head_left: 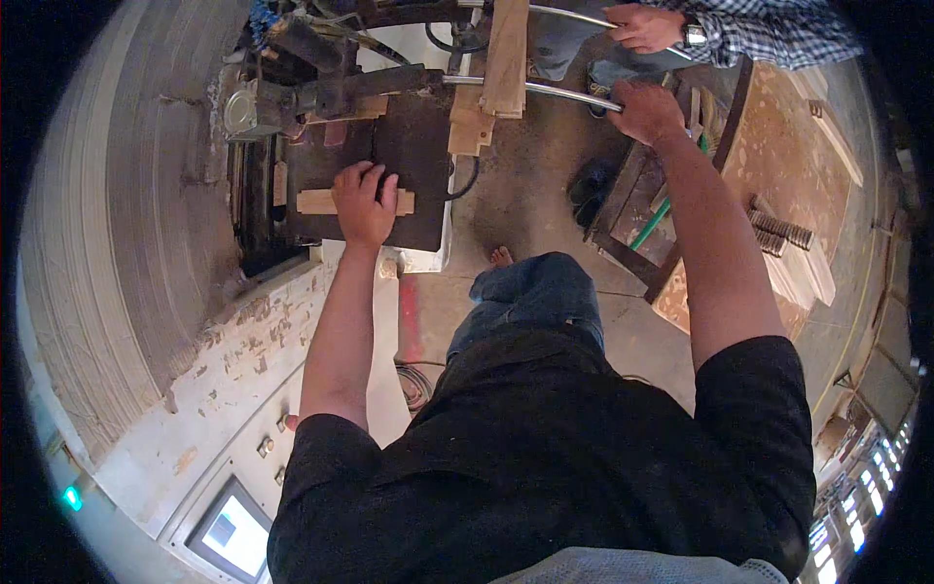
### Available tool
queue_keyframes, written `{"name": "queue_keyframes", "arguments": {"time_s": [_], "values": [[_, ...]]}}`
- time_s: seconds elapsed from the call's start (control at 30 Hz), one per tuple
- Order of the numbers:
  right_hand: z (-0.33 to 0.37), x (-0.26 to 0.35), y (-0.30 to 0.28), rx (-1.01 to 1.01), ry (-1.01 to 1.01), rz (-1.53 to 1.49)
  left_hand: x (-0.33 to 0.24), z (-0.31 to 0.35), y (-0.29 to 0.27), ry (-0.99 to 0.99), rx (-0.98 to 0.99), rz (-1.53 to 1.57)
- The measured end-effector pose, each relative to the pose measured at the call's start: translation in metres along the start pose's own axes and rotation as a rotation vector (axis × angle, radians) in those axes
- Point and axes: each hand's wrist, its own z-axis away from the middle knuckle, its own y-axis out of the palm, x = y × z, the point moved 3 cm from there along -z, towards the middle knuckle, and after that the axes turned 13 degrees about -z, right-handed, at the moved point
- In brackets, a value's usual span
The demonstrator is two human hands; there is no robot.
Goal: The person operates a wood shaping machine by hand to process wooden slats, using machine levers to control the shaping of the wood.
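My left hand (pixel 365 206) is laid over a short, pale wooden piece (pixel 313 201) on the dark machine table (pixel 420 161), its fingers bent across the wood. The piece has stepped ends that stick out on both sides of the hand. Out to the right, my right hand (pixel 650 112) is wrapped round the end of a long metal rod (pixel 559 92), which runs leftward to the machine's dark clamp arm (pixel 375 90). Between the two hands, larger wooden boards (pixel 506 58) stick out past the table's far right edge.
A co-worker's hand (pixel 644 27), in a checked sleeve, is on a second metal rod (pixel 574 16) at the far right. A wooden workbench (pixel 778 127) bears stacked wood pieces (pixel 798 273). To the left stands the machine's housing (pixel 253 341), with a lit screen (pixel 233 533) low down.
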Motion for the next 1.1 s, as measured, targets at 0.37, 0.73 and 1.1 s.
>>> {"name": "queue_keyframes", "arguments": {"time_s": [0.37, 0.73, 1.1], "values": [[0.005, 0.0, -0.002, -0.079, -0.02, 0.006, 0.004, 0.001, 0.01, -0.003, 0.0, -0.055], [0.027, 0.025, 0.018, -0.356, 0.29, -0.088, 0.005, 0.016, 0.006, -0.049, 0.032, 0.059], [0.143, 0.146, 0.131, -0.221, 0.0, -1.002, -0.015, 0.029, -0.023, 0.368, 0.035, 0.153]]}}
